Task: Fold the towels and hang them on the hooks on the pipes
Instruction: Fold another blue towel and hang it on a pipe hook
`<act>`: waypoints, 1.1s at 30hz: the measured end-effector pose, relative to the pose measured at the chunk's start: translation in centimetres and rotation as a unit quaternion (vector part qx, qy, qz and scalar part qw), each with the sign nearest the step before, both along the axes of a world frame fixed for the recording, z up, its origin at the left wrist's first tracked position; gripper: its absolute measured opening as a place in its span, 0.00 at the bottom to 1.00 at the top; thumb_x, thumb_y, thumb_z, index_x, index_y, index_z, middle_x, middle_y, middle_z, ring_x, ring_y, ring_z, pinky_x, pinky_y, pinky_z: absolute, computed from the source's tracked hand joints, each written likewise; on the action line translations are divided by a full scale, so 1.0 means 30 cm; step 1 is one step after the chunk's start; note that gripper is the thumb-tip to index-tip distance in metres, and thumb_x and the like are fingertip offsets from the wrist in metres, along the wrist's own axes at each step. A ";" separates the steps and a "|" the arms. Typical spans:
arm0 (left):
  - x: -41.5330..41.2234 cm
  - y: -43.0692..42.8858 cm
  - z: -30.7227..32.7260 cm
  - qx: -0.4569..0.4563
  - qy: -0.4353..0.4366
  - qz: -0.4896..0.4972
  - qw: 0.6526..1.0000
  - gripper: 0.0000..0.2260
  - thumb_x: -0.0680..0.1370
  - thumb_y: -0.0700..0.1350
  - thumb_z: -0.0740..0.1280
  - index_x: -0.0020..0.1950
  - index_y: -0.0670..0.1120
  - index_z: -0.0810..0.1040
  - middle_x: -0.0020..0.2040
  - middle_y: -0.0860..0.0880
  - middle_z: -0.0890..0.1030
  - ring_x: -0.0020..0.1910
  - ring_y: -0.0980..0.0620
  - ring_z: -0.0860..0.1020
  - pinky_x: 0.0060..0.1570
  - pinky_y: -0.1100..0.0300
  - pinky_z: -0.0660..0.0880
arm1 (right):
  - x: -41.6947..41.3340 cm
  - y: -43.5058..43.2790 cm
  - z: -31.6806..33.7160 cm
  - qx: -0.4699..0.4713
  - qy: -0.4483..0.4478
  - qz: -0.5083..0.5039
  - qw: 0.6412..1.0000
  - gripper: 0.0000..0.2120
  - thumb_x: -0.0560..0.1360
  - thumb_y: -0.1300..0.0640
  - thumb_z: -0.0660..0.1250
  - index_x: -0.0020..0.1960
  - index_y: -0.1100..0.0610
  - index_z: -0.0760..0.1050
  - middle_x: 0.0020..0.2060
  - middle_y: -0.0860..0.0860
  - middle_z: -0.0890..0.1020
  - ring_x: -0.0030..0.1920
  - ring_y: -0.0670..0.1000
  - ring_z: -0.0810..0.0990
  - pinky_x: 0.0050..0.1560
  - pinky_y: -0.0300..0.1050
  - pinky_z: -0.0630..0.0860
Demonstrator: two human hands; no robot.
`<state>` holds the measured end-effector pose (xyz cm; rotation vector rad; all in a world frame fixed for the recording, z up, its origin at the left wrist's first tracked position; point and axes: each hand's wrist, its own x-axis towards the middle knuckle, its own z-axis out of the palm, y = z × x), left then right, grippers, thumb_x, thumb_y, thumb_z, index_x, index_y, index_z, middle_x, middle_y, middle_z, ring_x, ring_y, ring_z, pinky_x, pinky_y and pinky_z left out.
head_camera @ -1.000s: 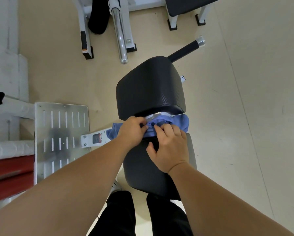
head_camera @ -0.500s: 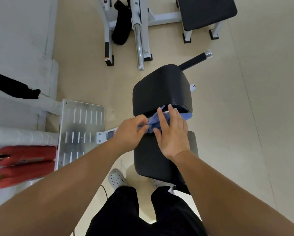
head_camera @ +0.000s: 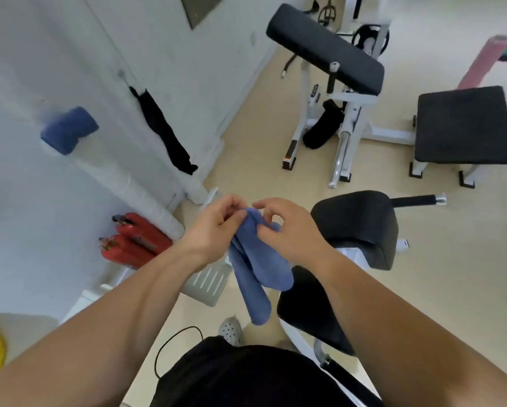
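The left hand (head_camera: 214,230) and right hand (head_camera: 291,230) meet at mid-view, each pinching the top fold of the blue towel (head_camera: 256,270). The towel hangs folded in the air, its loose end pointing to six o'clock, beside the black seat pad (head_camera: 305,315). At ten o'clock a second blue towel (head_camera: 68,129), blurred, seems to sit on the white pipe (head_camera: 123,177), and a black towel (head_camera: 164,133) hangs at eleven o'clock.

Blue towel (head_camera: 256,265) folded, hanging lengthwise, pinched at top.

A gym room: padded black weight benches (head_camera: 465,124), a white-framed curl machine (head_camera: 349,113) and a weight plate (head_camera: 369,36) stand on the beige floor (head_camera: 261,113).
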<state>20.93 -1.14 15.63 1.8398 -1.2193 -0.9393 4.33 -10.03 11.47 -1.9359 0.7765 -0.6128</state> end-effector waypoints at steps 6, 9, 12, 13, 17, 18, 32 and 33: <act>0.119 0.178 0.214 -0.063 -0.022 0.070 0.995 0.05 0.82 0.41 0.66 0.47 0.47 0.80 0.37 0.46 0.76 0.37 0.55 0.73 0.41 0.62 0.72 | 0.237 0.098 0.216 0.171 -0.090 0.128 0.973 0.14 0.81 0.60 0.57 0.64 0.50 0.71 0.60 0.46 0.80 0.64 0.43 0.76 0.67 0.42 0.70; 0.194 0.259 0.284 -0.058 -0.079 0.071 0.993 0.06 0.82 0.39 0.66 0.48 0.46 0.81 0.34 0.60 0.79 0.33 0.64 0.75 0.36 0.72 0.71 | 0.328 0.135 0.286 0.105 -0.047 0.207 0.972 0.16 0.82 0.63 0.56 0.64 0.51 0.77 0.64 0.46 0.79 0.67 0.42 0.74 0.68 0.38 0.68; 0.281 0.347 0.325 -0.051 -0.095 0.079 0.991 0.07 0.82 0.41 0.67 0.47 0.50 0.82 0.37 0.56 0.81 0.34 0.64 0.77 0.32 0.70 0.75 | 0.410 0.164 0.303 0.036 -0.006 0.242 0.970 0.07 0.82 0.59 0.62 0.54 0.54 0.79 0.67 0.45 0.75 0.68 0.40 0.71 0.68 0.35 0.65; 0.320 0.375 0.326 -0.063 -0.111 0.084 0.988 0.09 0.81 0.41 0.67 0.46 0.53 0.82 0.39 0.52 0.82 0.37 0.62 0.77 0.36 0.69 0.75 | 0.438 0.175 0.305 0.013 0.012 0.245 0.969 0.06 0.82 0.56 0.63 0.50 0.55 0.78 0.68 0.45 0.74 0.68 0.39 0.71 0.67 0.34 0.64; 0.478 0.481 0.292 -0.081 -0.102 0.098 0.987 0.07 0.80 0.42 0.69 0.45 0.53 0.82 0.36 0.47 0.79 0.37 0.48 0.75 0.41 0.56 0.73 | 0.580 0.244 0.323 -0.081 0.020 0.248 0.965 0.06 0.81 0.55 0.66 0.46 0.54 0.77 0.57 0.45 0.80 0.58 0.41 0.76 0.58 0.32 0.69; 0.517 0.509 0.278 -0.084 -0.081 0.111 0.987 0.06 0.80 0.42 0.70 0.45 0.51 0.82 0.33 0.49 0.77 0.34 0.51 0.73 0.39 0.58 0.71 | 0.624 0.267 0.330 -0.095 0.021 0.237 0.967 0.06 0.81 0.56 0.66 0.45 0.50 0.76 0.49 0.43 0.80 0.51 0.40 0.76 0.53 0.33 0.70; 1.058 1.038 -0.097 0.042 0.085 0.207 0.974 0.11 0.80 0.42 0.71 0.38 0.45 0.75 0.29 0.57 0.70 0.31 0.58 0.67 0.35 0.63 0.64 | 1.080 0.564 0.248 -0.125 0.072 -0.012 0.989 0.06 0.79 0.50 0.68 0.45 0.50 0.79 0.40 0.45 0.82 0.44 0.49 0.79 0.47 0.45 0.74; 1.078 1.077 -0.125 0.045 0.098 0.219 0.970 0.11 0.80 0.42 0.70 0.38 0.45 0.75 0.29 0.59 0.71 0.31 0.59 0.68 0.35 0.63 0.65 | 1.090 0.573 0.240 -0.122 0.081 -0.037 0.988 0.06 0.78 0.51 0.68 0.45 0.51 0.79 0.39 0.46 0.83 0.43 0.50 0.78 0.45 0.44 0.71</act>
